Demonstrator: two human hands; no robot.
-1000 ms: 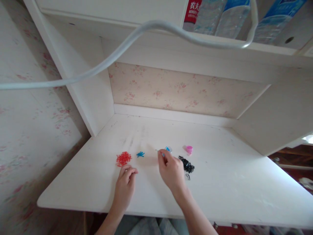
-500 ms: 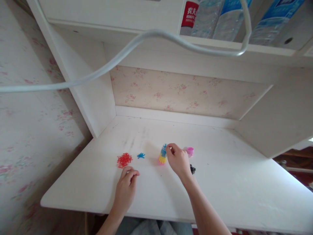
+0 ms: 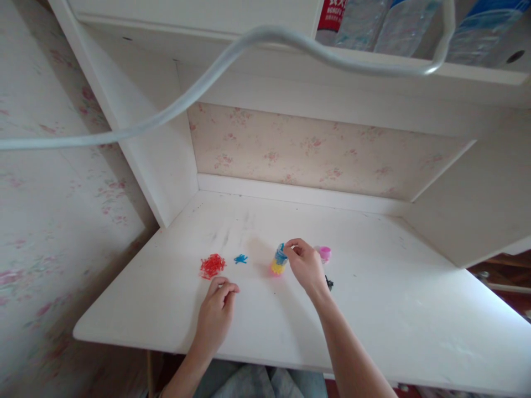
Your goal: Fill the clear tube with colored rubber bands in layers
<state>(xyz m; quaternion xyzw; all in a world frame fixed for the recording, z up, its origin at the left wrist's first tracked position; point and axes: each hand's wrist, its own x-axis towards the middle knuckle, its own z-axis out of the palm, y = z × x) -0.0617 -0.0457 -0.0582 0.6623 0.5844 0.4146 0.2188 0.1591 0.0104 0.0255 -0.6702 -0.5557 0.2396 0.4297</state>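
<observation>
A small clear bottle point(image 3: 279, 260) stands on the white desk, leaning slightly, with pink at its base, yellow pieces above and blue pieces on top. My right hand point(image 3: 305, 265) is at the bottle's mouth, thumb and forefinger pinched; what is between the fingertips is too small to make out. My left hand point(image 3: 218, 312) is curled above the desk, fingertips together, and anything in them is hidden. Just beyond it lies a pile of small red bands point(image 3: 212, 266). A smaller pile of blue bands point(image 3: 240, 258) lies between that pile and the bottle.
A pink cap point(image 3: 324, 254) sits behind my right hand. Black pieces point(image 3: 329, 283) lie beside my right wrist, partly covered. A pale cable point(image 3: 199, 91) crosses in front of the shelf, where water bottles point(image 3: 360, 25) stand. The white desk point(image 3: 398, 309) is bounded by panels behind.
My right hand's fingertips have come closer to the bottle's mouth, and the bottle leans a little more to the right. My left hand stays about where it was. The view has shifted slightly.
</observation>
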